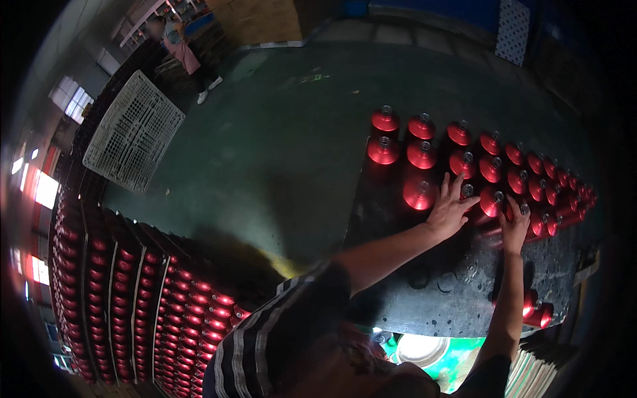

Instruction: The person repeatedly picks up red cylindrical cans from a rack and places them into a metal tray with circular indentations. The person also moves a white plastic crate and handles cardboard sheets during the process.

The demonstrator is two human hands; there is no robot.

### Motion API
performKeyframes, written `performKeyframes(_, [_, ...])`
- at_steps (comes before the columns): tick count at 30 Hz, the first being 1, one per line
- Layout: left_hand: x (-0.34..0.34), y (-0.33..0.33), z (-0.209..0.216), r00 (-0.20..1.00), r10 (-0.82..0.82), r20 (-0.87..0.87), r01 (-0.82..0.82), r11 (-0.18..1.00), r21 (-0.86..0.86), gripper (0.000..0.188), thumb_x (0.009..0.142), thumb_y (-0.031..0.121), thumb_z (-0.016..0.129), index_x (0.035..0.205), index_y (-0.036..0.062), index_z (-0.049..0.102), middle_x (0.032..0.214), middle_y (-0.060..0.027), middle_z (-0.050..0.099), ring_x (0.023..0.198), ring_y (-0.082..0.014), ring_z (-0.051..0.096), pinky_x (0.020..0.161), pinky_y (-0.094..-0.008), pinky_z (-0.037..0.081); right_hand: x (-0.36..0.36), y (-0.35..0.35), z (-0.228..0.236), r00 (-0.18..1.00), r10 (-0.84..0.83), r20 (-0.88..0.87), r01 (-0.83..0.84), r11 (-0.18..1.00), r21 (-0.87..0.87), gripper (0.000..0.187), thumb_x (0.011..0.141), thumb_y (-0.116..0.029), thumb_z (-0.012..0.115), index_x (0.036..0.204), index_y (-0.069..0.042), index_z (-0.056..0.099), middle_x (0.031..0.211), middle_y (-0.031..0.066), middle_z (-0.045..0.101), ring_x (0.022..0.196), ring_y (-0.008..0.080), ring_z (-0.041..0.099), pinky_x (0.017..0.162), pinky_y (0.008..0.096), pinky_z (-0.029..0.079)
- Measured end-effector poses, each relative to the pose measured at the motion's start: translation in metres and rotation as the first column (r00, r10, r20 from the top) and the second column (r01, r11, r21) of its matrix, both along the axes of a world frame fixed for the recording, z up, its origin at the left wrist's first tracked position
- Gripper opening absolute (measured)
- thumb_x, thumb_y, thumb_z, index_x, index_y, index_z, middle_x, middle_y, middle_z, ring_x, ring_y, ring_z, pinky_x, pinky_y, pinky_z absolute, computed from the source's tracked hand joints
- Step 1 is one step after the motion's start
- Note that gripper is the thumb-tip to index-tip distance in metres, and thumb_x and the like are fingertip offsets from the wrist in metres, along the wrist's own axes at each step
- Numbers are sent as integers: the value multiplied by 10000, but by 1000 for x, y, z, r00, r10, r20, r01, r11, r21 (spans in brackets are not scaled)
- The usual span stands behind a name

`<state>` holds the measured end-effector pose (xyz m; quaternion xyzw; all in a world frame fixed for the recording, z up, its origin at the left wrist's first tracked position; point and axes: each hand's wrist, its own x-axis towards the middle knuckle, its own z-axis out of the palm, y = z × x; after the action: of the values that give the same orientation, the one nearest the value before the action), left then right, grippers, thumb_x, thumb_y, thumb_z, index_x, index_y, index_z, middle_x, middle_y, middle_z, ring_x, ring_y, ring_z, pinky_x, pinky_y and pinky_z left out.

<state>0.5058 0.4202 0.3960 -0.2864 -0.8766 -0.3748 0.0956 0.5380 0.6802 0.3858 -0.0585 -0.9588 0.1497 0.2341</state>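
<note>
Several red metal bottles (422, 154) with narrow silver necks stand in rows on a dark sheet (451, 292) at the right. My left hand (450, 207) lies with spread fingers against a bottle in the nearest row, next to a big red bottle (419, 193). Just to its right, my right hand (514, 225) touches the shoulder of another bottle (492, 201) in that row. I cannot tell whether either hand grips a bottle. Two more red bottles (536, 312) sit apart near the sheet's right edge.
Stacked layers of many red bottles (126, 292) fill the lower left. A white plastic pallet (133, 132) leans at the upper left on the green floor (292, 132). A person (184, 53) stands far back by a wooden pallet (259, 20).
</note>
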Motion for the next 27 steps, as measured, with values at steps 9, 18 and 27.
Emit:
performKeyframes(9, [54,-61,28,970,-163,-179,199,957,210,382,659,164,808,1028,232,740,1232,-104,577,1160,-295,536,952,-404,469,135,-63,59,970,32,-240,-74,983,-167,464,744,-93,787,1193,-140,679,1382,154,458,1260,333,462,1055,428,397])
performKeyframes(18, [190,-28,-50,-214,-718,662,38,671,741,500,899,185,568,1348,-26,503,1268,-142,599,1138,-222,577,1004,-368,448,506,-29,-70,611,-739,284,669,291,-684,422,868,-350,634,1205,-96,624,1276,118,595,1194,257,549,1007,420,437])
performKeyframes(27, [371,115,-212,-987,-149,66,-82,802,592,554,977,356,473,1365,-36,415,1284,-239,533,1102,-430,530,849,-491,510,666,-59,-230,504,-641,579,-18,-678,-735,399,878,-341,614,1191,-94,630,1242,100,603,1162,234,554,975,393,454])
